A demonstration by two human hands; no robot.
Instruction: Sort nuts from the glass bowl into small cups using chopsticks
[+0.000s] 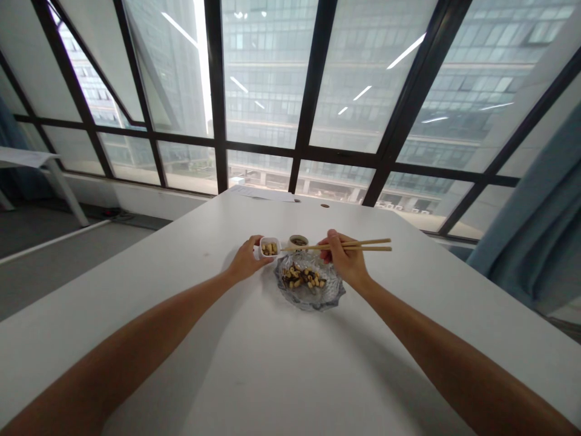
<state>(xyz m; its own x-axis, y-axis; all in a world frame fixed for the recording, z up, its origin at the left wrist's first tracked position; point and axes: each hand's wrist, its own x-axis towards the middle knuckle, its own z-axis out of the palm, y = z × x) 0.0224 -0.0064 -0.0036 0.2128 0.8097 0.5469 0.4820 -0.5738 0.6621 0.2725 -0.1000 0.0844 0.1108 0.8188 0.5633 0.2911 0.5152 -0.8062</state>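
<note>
My left hand (247,259) grips a small white dish (262,252) from its left side, tilted toward me. Pale yellow pieces (269,248) lie inside it. In my right hand (344,259) is a pair of chopsticks (370,245), their tips pointing left and reaching the dish's right edge. Whether the tips pinch anything is too small to tell. Below and between the hands sits a clear, wavy-edged glass plate (333,295), with a mix of yellowish and dark brown pieces (303,277) on it. Just behind the plate stands a small cup (298,242) with dark contents.
The white table (218,375) stretches toward tall windows. Papers (263,194) and a small brown round thing (325,206) lie near its far edge. A blue curtain (531,224) hangs at the right, and another white table (27,157) stands at the far left.
</note>
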